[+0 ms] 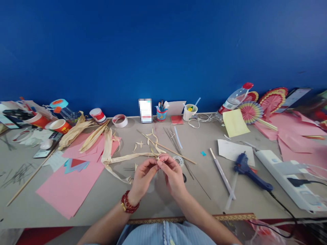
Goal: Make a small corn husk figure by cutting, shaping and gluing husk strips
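Note:
My left hand point(143, 176) and my right hand point(174, 174) meet over the middle of the table. Both are closed, thumbs and forefingers pinching a small strip of pale dried corn husk point(158, 159) between them. Most of that piece is hidden by the fingers. A long husk strip point(130, 157) runs from the left towards my left fingertips; I cannot tell if it joins the held piece. Right beside my right fingers lies a roll of clear tape point(179, 160). Small husk scraps point(139, 144) are scattered just beyond the hands.
Thin wires point(176, 143) and a wooden stick point(176, 151) lie past my right hand. Further right are a blue glue gun point(244, 166) and a white power strip point(288, 180). Pink paper point(67, 190) and husk bundles point(74, 134) spread leftwards. A phone point(145, 112) leans against the blue wall.

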`<state>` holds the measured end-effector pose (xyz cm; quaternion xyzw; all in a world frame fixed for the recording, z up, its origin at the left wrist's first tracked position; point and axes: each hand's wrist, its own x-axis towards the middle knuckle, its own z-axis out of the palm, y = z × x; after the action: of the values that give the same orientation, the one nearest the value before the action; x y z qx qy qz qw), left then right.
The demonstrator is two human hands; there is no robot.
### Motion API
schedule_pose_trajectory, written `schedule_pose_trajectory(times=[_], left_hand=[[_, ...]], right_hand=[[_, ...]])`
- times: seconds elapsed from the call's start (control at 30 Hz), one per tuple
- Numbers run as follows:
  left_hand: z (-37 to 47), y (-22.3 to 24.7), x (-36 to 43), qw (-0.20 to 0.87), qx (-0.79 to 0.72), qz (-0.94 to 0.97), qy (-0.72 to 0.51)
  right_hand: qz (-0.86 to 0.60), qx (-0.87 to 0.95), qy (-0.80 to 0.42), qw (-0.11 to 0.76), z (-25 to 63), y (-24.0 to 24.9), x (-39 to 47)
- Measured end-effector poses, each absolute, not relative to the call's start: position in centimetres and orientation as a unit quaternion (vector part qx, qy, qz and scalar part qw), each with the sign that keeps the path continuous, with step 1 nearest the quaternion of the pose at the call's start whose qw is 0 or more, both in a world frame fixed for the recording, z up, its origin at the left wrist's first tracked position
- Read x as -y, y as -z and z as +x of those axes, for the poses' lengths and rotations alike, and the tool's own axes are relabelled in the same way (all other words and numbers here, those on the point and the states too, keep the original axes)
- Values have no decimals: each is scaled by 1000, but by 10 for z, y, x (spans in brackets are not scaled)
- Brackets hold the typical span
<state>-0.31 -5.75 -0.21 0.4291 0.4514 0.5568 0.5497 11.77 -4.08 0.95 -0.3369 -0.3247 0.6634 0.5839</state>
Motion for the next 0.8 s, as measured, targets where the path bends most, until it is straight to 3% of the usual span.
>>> schedule_pose_trajectory(times=[0.8], left_hand=[[-6, -5, 53, 622, -426, 379, -536]], right_hand=[[-326, 288, -717, 545, 126, -14, 39]])
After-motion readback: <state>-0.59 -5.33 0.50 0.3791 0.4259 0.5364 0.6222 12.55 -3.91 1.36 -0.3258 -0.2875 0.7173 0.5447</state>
